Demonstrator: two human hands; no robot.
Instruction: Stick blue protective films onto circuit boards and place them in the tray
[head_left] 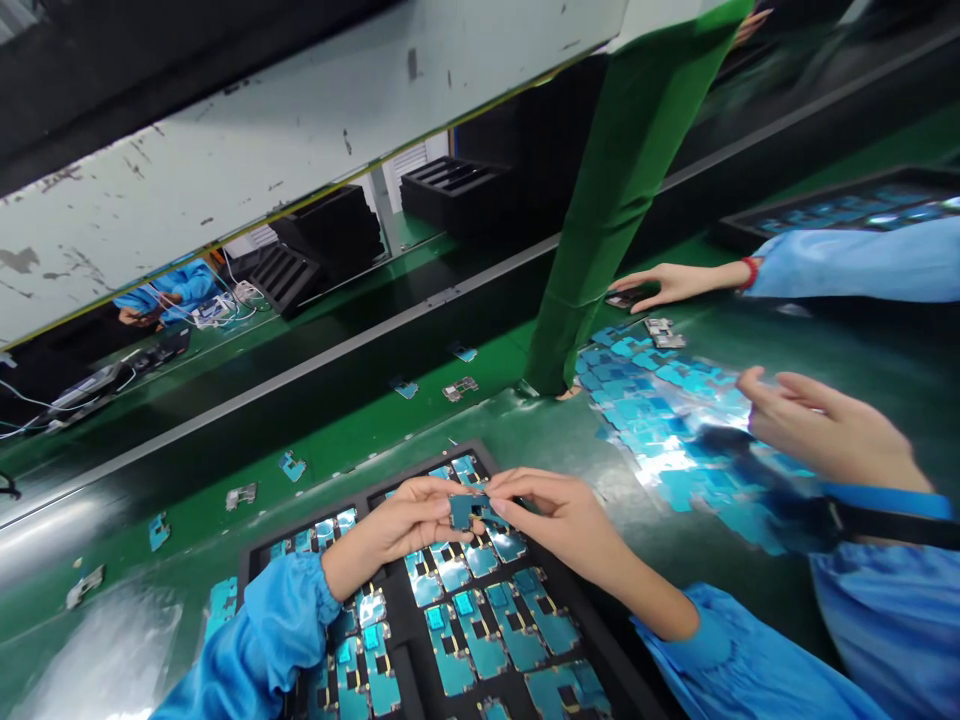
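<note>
Above a black tray (409, 660), my two hands meet at a small circuit board (466, 510) with a blue surface and a dark cutout. My left hand (405, 520) pinches its left side between thumb and fingers. From the right, my right hand (559, 515) has its thumb and fingertips closed on the board's other edge. Several similar blue-faced boards (480, 645) lie in rows in the tray below. Part of the tray's rows is hidden behind my hands and sleeves.
At right, a co-worker's hands (832, 425) are beside a spread of blue film pieces (675, 420). A green-wrapped post (592, 220) rises behind my right hand. Loose boards (460, 388) lie along the green bench. Black trays (457, 190) stand beyond, below a scuffed white beam (300, 130).
</note>
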